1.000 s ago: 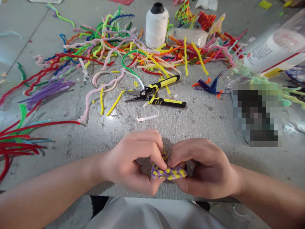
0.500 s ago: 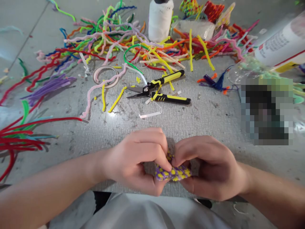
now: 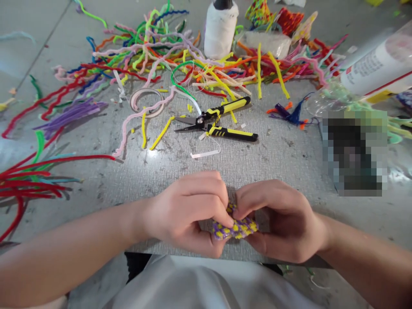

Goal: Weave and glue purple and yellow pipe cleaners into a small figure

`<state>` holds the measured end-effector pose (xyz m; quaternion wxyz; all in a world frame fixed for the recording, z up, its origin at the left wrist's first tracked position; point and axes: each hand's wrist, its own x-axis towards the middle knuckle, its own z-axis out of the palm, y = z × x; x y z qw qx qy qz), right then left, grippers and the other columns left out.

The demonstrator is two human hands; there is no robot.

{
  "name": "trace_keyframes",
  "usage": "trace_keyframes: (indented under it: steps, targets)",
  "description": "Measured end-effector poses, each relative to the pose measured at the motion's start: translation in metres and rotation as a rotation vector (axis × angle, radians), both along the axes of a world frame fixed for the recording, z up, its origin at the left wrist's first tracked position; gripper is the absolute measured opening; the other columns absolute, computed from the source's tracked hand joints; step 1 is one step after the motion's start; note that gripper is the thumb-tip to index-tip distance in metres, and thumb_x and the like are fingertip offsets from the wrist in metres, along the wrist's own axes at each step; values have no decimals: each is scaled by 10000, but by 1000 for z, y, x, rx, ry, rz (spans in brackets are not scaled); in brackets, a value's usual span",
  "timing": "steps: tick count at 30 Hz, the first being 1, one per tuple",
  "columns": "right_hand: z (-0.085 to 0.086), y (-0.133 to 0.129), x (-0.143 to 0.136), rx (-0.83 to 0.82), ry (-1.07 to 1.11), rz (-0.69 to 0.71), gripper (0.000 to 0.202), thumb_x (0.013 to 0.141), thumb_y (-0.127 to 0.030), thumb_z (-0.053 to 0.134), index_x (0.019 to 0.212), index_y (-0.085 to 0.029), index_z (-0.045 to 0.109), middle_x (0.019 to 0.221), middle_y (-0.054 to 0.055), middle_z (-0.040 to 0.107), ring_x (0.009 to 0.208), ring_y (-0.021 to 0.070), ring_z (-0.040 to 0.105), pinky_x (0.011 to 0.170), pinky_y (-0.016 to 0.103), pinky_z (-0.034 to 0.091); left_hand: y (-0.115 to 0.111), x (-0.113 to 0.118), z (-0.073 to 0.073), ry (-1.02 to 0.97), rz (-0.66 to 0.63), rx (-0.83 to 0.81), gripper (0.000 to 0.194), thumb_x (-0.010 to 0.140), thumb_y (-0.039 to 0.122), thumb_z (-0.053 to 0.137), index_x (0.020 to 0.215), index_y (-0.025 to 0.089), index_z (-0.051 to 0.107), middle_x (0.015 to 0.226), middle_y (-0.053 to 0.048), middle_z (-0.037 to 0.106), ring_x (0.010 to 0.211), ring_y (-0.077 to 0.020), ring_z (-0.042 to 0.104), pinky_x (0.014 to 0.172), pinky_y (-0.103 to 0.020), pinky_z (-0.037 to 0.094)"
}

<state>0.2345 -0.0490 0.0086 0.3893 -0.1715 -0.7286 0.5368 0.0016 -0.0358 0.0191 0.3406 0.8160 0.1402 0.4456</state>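
A small purple and yellow woven piece (image 3: 236, 229) is held between both hands above the table's near edge. My left hand (image 3: 193, 214) pinches its left side, thumb below and index finger on top. On its right side my right hand (image 3: 278, 219) grips it with curled fingers and the thumb underneath. The fingertips hide part of the piece. Beyond the hands lie open cutters (image 3: 215, 121) with yellow and black handles, and a white bent strip (image 3: 205, 153) is on the table just in front of them.
Tangled coloured pipe cleaners (image 3: 151, 56) spread across the back. A white wrapped bottle (image 3: 220, 30) stands among them. Red stems (image 3: 28, 186) lie at left, a tape ring (image 3: 147, 103) left of the cutters. At right are a tilted white bottle (image 3: 376, 64) and a blurred dark object (image 3: 354, 152).
The view has shifted slightly. Both hands keep their hold on the woven piece, which is tilted a little differently. Nothing has been let go.
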Motion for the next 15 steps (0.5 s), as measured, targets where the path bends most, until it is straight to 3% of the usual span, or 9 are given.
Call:
trace_keyframes:
  steps: [15]
  targets:
    - [-1, 0, -3, -15, 41, 4, 288, 818, -62, 756, 1085, -160, 713, 794, 1, 684, 634, 85, 581, 591, 191, 531, 0, 0, -1, -16, -1, 35, 195, 817, 63, 730, 923, 188, 625, 765, 3, 669, 676, -119, 592, 643, -288, 545]
